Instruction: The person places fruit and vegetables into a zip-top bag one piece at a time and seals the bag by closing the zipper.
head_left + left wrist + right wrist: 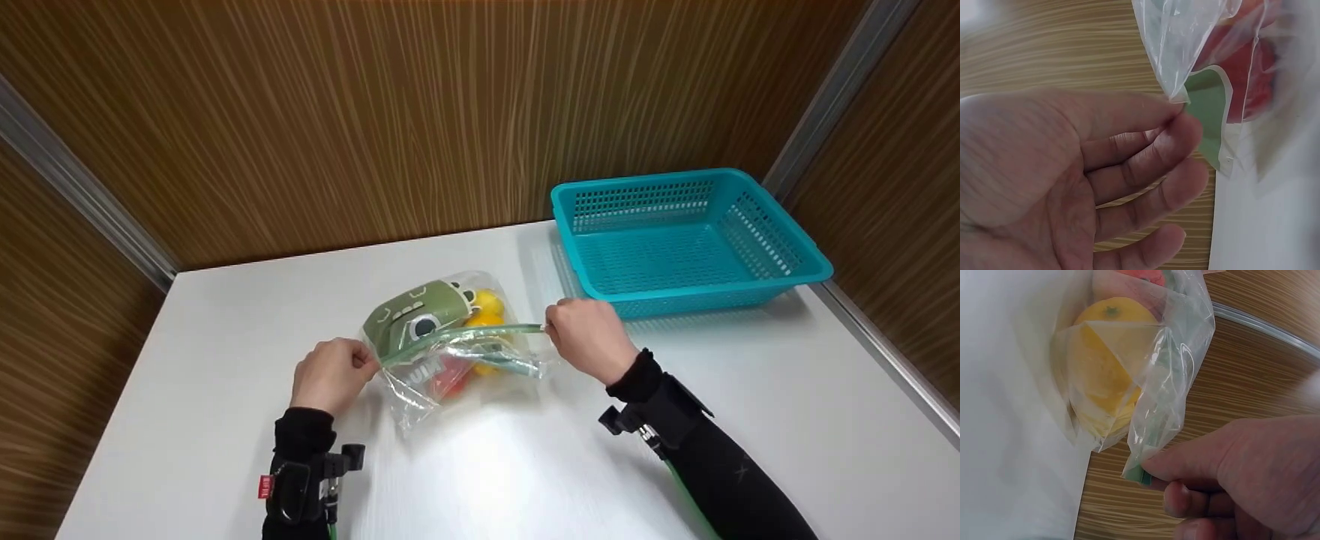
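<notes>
A clear zip bag [420, 386] with a green cartoon face printed on it lies on the white table. Inside are yellow fruits [489, 304], one orange-like with a green stem mark in the right wrist view, and a red item [450, 376] whose kind is unclear through the plastic. My left hand [331, 375] pinches the left end of the bag's green zip strip [480, 330] between thumb and index finger; its other fingers are loosely bent in the left wrist view. At the strip's right end, my right hand [1241, 478] pinches the corner. The strip stretches between both hands.
A turquoise plastic basket [675, 255] with perforated walls stands at the back right, just beyond my right hand. Wood-grain panels [360, 120] rise behind the white table [225, 322] and at both sides.
</notes>
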Demonstrator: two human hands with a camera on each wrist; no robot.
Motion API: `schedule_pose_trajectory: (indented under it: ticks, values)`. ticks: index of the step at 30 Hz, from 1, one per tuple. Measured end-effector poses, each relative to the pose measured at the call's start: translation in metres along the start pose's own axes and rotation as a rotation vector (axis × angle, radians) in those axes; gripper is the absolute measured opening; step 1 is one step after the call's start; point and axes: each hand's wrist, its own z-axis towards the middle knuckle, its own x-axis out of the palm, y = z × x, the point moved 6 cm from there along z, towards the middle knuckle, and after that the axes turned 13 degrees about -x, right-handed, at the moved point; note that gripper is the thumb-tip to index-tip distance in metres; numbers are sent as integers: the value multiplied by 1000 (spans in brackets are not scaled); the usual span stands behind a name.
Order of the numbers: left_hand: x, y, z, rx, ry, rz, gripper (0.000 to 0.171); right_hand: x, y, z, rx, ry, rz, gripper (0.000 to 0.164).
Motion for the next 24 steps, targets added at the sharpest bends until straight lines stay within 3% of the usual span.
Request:
schedule_pose_trajectory:
  ticks: [5, 13, 20, 24]
  values:
    - [-5, -4, -1, 14, -49, -29, 12, -3, -3, 0, 20, -7, 24, 10]
    - [-16, -23, -13, 60, -116, -171, 32, -10, -3, 1, 32, -26, 63, 7]
    - [-14, -51, -26, 234, -216, -214, 42, -16, -4, 6, 55, -80, 184, 26]
    - [-12, -55, -29, 284, -256, -198, 46, -18, -5, 7, 42, -112, 234, 37]
